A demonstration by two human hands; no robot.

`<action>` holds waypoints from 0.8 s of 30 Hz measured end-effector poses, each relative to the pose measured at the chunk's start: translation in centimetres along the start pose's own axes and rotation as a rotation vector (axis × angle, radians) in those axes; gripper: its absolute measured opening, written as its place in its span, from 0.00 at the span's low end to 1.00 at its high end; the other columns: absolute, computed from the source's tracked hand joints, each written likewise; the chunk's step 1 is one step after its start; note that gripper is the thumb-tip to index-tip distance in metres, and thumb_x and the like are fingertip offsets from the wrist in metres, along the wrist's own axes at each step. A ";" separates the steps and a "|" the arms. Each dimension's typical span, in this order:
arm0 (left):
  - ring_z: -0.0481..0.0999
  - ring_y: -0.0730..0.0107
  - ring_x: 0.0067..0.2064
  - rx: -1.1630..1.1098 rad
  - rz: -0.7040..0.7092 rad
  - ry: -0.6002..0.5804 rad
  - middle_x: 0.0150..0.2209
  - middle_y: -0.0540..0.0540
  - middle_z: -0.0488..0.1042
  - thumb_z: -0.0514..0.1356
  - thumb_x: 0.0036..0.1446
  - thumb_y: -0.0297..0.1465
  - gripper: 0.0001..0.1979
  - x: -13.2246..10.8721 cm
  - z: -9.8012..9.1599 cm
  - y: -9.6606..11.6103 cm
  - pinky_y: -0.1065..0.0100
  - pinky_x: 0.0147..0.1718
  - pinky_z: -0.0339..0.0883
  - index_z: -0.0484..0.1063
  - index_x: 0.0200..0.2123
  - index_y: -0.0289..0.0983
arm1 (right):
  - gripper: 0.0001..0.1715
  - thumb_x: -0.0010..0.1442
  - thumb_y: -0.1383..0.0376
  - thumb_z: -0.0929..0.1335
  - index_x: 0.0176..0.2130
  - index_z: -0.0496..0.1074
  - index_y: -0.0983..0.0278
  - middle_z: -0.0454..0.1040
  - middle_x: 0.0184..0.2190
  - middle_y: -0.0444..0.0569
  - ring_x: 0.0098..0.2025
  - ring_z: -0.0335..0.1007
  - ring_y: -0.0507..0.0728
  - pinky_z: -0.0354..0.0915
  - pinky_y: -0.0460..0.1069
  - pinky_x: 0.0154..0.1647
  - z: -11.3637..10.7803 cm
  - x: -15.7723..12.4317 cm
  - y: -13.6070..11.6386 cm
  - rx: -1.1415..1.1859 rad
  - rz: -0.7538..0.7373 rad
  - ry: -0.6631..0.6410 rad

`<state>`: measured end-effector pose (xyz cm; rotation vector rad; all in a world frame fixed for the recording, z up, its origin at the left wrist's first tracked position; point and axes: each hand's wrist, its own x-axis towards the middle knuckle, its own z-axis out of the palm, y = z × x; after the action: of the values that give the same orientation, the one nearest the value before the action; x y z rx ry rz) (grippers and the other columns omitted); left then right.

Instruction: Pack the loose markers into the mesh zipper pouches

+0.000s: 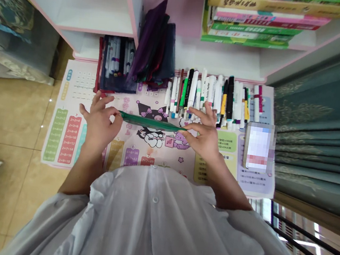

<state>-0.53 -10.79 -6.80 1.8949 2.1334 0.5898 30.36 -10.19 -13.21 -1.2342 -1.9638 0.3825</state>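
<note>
A thin green pouch (153,123) is stretched level above the desk mat, seen nearly edge-on. My left hand (101,120) pinches its left end between thumb and index finger, the other fingers spread. At the right end, my right hand (202,132) grips it the same way. Just beyond my right hand lies a row of markers (210,92), mostly white with some black, yellow and green ones. Past my left hand rests a dark blue pouch (116,81) with several markers in it. A stack of purple, red and dark pouches (151,44) leans beside it.
A printed desk mat (166,156) with cartoon figures and number tables covers the desk. At the right lies a phone (257,146) with its screen lit. Behind stand white-and-pink shelves (93,9) and a pile of books (254,19). A curtain (325,124) hangs at the right.
</note>
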 end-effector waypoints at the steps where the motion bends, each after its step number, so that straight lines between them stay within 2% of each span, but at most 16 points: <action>1: 0.55 0.43 0.70 0.003 -0.002 0.000 0.58 0.44 0.73 0.58 0.53 0.30 0.06 0.0 0.0 0.0 0.28 0.64 0.33 0.71 0.25 0.40 | 0.10 0.57 0.57 0.74 0.27 0.75 0.56 0.72 0.60 0.38 0.72 0.48 0.72 0.44 0.75 0.70 0.0 0.0 0.0 0.000 0.001 0.000; 10: 0.57 0.43 0.69 0.011 -0.009 0.007 0.57 0.45 0.73 0.58 0.54 0.30 0.07 0.0 0.0 -0.1 0.28 0.64 0.35 0.71 0.24 0.40 | 0.09 0.57 0.59 0.74 0.27 0.75 0.57 0.73 0.58 0.41 0.70 0.52 0.73 0.46 0.76 0.70 0.0 0.0 -0.2 -0.015 -0.001 0.003; 24: 0.60 0.45 0.67 0.015 -0.051 0.023 0.55 0.44 0.74 0.58 0.54 0.30 0.06 0.0 -0.1 -0.1 0.29 0.63 0.40 0.70 0.24 0.40 | 0.09 0.56 0.60 0.74 0.26 0.75 0.56 0.73 0.58 0.41 0.71 0.51 0.72 0.45 0.75 0.70 -0.1 0.1 -0.5 -0.015 0.018 -0.024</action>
<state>-0.66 -10.81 -6.71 1.8445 2.1988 0.5892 30.11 -10.33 -12.77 -1.2625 -1.9799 0.3941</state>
